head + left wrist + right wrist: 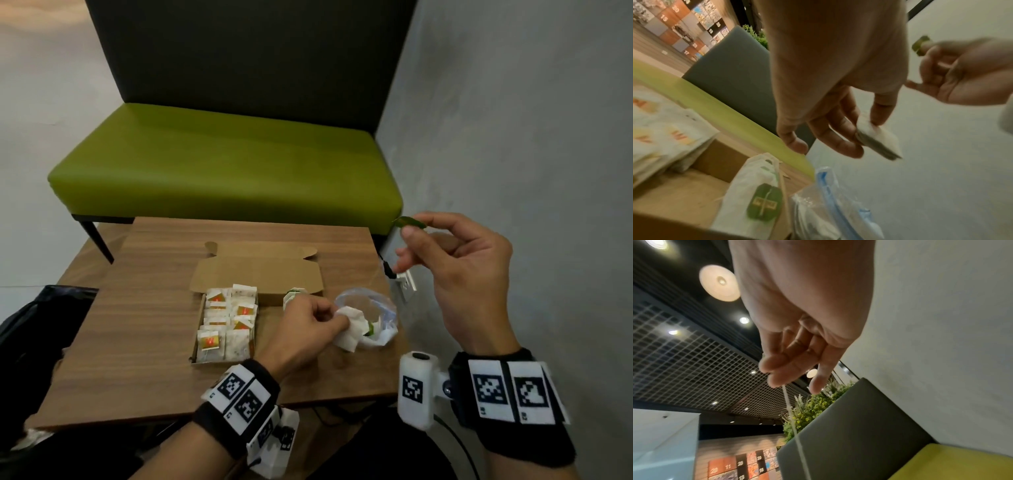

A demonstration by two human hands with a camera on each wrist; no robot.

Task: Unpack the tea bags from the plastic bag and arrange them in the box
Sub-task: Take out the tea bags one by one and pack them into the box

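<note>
An open cardboard box lies on the wooden table, its left half packed with white tea bags with orange tags. A tea bag with a green tag lies in the box's right half. My left hand pinches a white tea bag just left of the clear plastic bag. My right hand is raised to the right, thumb and fingers pinching that bag's green tag. A white string hangs from it.
A green bench with a dark backrest stands behind the table. A grey wall runs along the right, with a socket low down. A black bag lies at the left of the table.
</note>
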